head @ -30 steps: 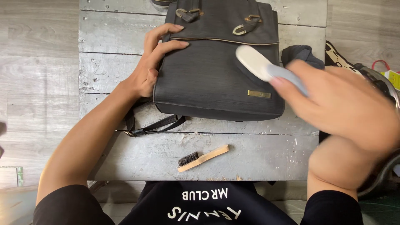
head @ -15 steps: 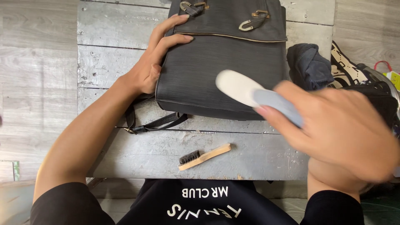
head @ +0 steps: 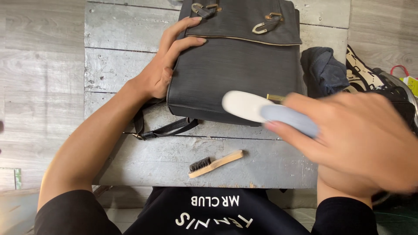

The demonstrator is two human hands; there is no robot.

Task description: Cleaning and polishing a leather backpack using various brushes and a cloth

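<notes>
Head view: right hand (head: pixel 357 143) fingers grip white brush (head: pixel 270 112) pointing left across bag (head: pixel 237 65).

Bare weathered grey plank table (head: pixel 113 69): open surface at nine o'clock of the black leather bag (head: pixel 235 65), crossed only by the left hand (head: pixel 163 69) and forearm. Six o'clock strip obstructed by a small wooden brush with black bristles (head: pixel 215 163) and a loose black strap (head: pixel 161 129). Three o'clock blocked by a crumpled dark blue cloth (head: pixel 324 72) and the right hand (head: pixel 352 139) gripping a white and blue oval brush (head: pixel 265 111).

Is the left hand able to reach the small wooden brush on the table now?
Probably yes. The left hand rests flat on the black bag, holding nothing, and the small wooden brush lies uncovered on the table nearby.
</notes>
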